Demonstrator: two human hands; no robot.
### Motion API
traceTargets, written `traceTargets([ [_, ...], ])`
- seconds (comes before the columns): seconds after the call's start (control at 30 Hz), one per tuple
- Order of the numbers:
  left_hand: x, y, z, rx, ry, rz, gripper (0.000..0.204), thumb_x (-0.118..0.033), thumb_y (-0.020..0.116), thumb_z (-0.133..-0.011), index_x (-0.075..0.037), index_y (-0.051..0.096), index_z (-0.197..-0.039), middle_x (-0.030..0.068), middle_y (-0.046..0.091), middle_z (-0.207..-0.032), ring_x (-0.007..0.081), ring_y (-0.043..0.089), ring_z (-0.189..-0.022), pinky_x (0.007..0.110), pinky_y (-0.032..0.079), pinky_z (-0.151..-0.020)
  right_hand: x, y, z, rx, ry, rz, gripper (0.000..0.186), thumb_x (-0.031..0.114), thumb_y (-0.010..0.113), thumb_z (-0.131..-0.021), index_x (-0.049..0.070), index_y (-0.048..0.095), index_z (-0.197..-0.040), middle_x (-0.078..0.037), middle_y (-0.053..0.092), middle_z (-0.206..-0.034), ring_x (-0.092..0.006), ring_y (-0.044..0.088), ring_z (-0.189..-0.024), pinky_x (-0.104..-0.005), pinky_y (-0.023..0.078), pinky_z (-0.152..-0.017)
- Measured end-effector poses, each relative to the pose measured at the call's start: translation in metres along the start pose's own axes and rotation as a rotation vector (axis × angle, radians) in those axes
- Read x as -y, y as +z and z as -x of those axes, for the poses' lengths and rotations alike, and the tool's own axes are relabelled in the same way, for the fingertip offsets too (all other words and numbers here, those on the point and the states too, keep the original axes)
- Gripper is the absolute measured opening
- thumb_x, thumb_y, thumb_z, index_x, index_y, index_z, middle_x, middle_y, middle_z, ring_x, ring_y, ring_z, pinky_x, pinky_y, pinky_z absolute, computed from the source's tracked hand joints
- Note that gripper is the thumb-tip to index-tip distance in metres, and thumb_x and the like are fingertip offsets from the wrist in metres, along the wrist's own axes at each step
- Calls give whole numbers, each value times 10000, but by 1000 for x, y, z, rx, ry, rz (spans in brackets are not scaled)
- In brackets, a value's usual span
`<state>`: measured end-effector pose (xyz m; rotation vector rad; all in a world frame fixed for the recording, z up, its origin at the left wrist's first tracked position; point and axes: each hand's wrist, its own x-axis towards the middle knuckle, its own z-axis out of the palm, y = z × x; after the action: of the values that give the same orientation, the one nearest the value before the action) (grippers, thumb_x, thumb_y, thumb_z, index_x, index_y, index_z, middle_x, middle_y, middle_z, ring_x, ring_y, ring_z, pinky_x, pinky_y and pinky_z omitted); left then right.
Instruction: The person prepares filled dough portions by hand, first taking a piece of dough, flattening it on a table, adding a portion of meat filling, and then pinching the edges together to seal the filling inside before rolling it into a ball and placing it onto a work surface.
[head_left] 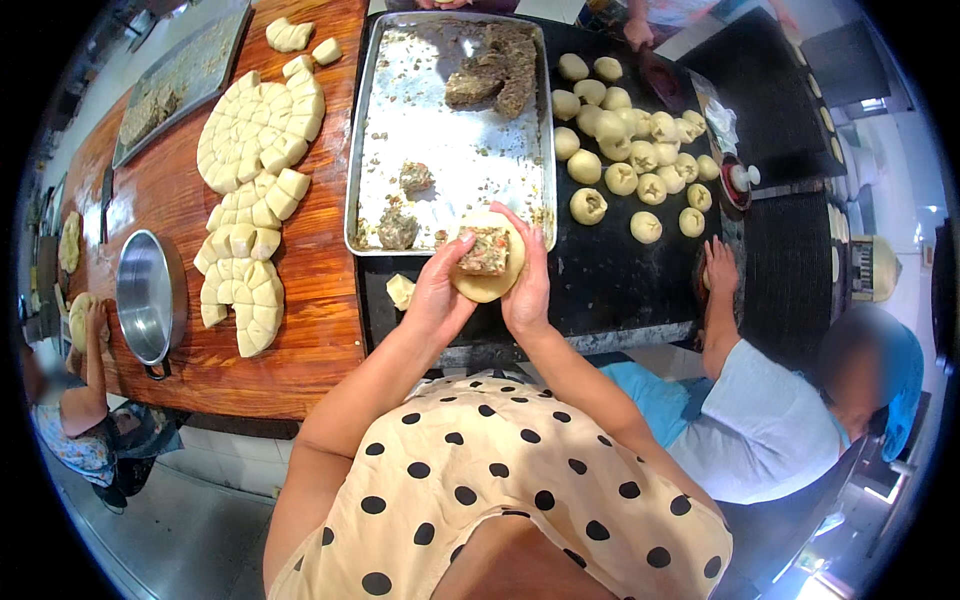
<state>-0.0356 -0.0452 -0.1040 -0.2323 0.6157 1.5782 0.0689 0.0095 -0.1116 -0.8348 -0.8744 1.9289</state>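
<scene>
A round of pale dough point(485, 284) rests between my hands, topped with a lump of speckled filling point(484, 250). My left hand point(445, 288) grips its left side, thumb on the filling, and my right hand point(525, 280) curls around the right side. Just beyond is a metal tray point(390, 80) with large brown masses of filling point(485, 80) at the back and smaller lumps point(398, 230) nearer me. To the right, several dough balls point(620, 178), some with pinched openings, lie on a black surface point(600, 280). A small dough piece point(400, 292) sits by my left wrist.
A wooden table point(320, 360) bears cut dough point(250, 130), a steel bowl point(150, 300) and another tray point(180, 60). Co-workers are at the left point(85, 410), lower right point(760, 420) and far side point(640, 25). Black trays point(785, 280) stand at the right.
</scene>
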Motion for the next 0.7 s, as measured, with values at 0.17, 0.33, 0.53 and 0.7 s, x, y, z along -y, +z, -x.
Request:
traceTargets([
  [0.17,27,27,6,4,119,-141,382,-187,582,-985,-71,490,-1336,77,575,-1269,200,552,-1204,361,434,-1060,19,11,3,-163,-177,211,367,164,522,-1011,-23,556,-1325,-107,627,-1279,-161,560,-1173,-313,378,-1070],
  [0.33,38,40,9,42,142,-224,405,-154,537,-999,-133,417,-1385,78,554,-1278,203,544,-1202,374,475,-1005,35,7,6,-195,-353,384,288,86,546,-983,-20,658,-1227,-85,687,-1195,-109,605,-1100,-353,284,-1176],
  [0.53,36,10,-10,-65,176,-300,350,-119,514,-997,-132,454,-1342,94,564,-1271,252,577,-1173,406,506,-978,-1,-1,-9,-245,-528,662,315,74,524,-965,61,664,-1246,-169,724,-927,-232,665,-857,-436,211,-1218],
  [0.7,18,-2,-15,-84,131,-406,458,-290,571,-983,-139,442,-1396,101,574,-1284,298,567,-1202,483,462,-1034,-4,0,-12,-84,-297,244,509,192,556,-1010,63,410,-1481,-160,582,-1364,-252,563,-1247,-326,336,-1105],
])
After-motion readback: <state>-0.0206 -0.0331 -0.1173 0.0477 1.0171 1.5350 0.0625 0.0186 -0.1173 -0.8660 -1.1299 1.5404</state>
